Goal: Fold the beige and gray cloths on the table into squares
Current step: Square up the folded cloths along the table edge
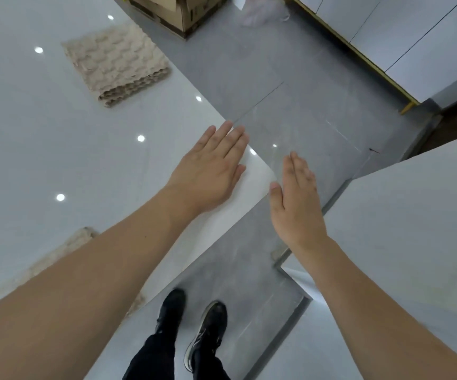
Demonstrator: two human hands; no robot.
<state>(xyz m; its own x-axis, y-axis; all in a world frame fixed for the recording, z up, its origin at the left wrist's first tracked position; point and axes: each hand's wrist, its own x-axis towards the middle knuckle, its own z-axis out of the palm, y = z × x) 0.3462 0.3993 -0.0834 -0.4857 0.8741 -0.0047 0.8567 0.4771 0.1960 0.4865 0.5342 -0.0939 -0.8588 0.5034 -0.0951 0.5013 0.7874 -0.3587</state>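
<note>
A glossy white surface (43, 149) with a folded beige cloth (117, 65) lying near its far edge. A second beige cloth (57, 259) shows partly beneath the left forearm (mostly hidden). The left hand (210, 171) lies flat, fingers straight, at the surface corner. The right hand (295, 204) hovers over the floor (290, 91), fingers straight, grasping nothing.
</note>
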